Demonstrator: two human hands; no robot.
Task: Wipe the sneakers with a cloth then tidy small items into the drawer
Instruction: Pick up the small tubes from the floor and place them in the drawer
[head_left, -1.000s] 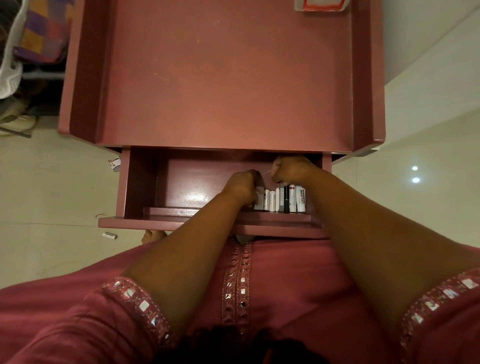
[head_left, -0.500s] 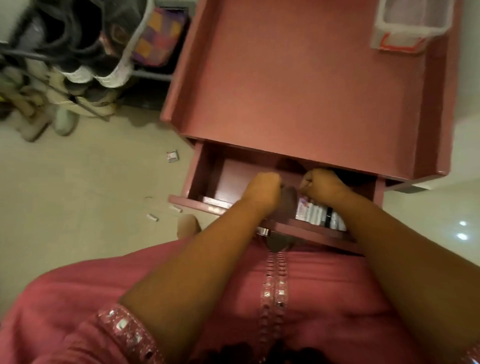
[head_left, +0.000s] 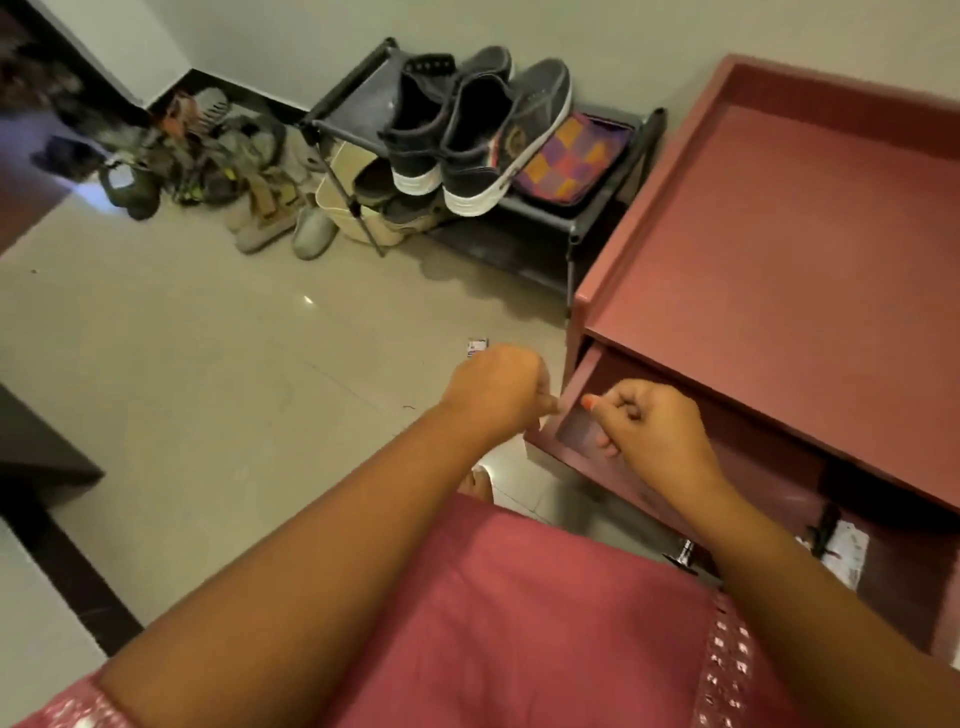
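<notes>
A pair of dark grey sneakers (head_left: 467, 124) with white soles stands on top of a black shoe rack (head_left: 587, 218). The red cabinet's drawer (head_left: 769, 467) is pulled open, with several small tubes (head_left: 841, 551) lying at its right end. My left hand (head_left: 493, 395) hovers over the floor just left of the drawer's corner, its fingers curled with nothing seen in them. My right hand (head_left: 649, 431) hangs above the drawer's left end, fingers curled and thumb out, holding nothing visible. A small white packet (head_left: 477, 346) lies on the tiles just beyond my left hand.
The red cabinet's top (head_left: 779, 234) has raised edges. A patchwork bag (head_left: 571, 156) lies on the rack beside the sneakers. More shoes (head_left: 249, 197) are heaped against the wall at the left. A dark piece of furniture (head_left: 36, 457) stands at the left edge.
Both hands have come up out of the drawer and away from the tubes, moving left. My view has swung left, bringing the shoe rack and floor into sight.
</notes>
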